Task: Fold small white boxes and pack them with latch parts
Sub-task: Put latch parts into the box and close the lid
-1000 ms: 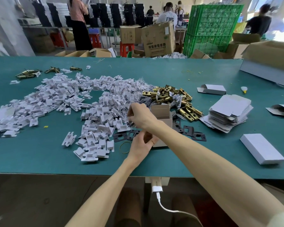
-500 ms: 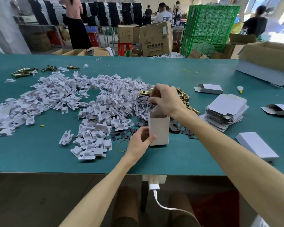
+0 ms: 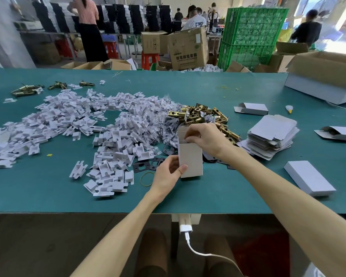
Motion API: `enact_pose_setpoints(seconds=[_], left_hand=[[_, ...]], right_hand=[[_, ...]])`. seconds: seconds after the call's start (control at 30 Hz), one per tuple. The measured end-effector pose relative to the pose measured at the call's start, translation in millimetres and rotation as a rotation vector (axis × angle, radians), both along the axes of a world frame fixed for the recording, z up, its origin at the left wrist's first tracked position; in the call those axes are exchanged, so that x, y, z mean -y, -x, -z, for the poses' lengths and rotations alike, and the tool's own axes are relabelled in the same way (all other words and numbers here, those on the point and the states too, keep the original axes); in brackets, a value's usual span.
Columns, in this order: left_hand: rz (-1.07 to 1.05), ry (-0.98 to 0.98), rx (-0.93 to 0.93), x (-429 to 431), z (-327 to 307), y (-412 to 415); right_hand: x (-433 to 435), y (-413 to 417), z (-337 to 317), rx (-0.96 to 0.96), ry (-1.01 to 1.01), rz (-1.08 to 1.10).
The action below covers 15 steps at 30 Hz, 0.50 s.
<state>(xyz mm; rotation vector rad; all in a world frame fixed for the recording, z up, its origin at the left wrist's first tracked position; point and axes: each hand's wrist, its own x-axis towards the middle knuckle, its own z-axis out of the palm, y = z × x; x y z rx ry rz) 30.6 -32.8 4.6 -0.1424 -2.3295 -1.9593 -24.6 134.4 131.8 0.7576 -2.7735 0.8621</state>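
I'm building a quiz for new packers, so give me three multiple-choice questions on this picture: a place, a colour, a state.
1. Where is the stack of flat box blanks relative to the upright box?
A) on its left
B) on its right
C) on top of it
2. What colour is the latch pile?
A) red
B) blue
C) brass gold
3. The upright box's top is:
A) open
B) taped shut
C) crushed flat
Answers:
1 B: the stack lies beyond the right hand.
2 C: the metal shines yellow.
3 A: its flap stands up, with the right hand at the opening.
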Motion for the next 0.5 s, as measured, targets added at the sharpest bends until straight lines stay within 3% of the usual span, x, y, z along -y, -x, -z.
enact_pose_setpoints(seconds=[0.27, 0.4, 0.5], left_hand=[[-0.005, 0.019, 0.005, 0, -1, 0], [-0.008, 0.015, 0.012, 1, -1, 0], [-0.004, 0.014, 0.016, 0, -2, -1]], right_hand=[[-7, -6, 8, -0.178, -0.341, 0.009], [-8, -8, 15, -0.154, -0.331, 0.032], [-13, -9, 22, -0.226, -0.218, 0.049]])
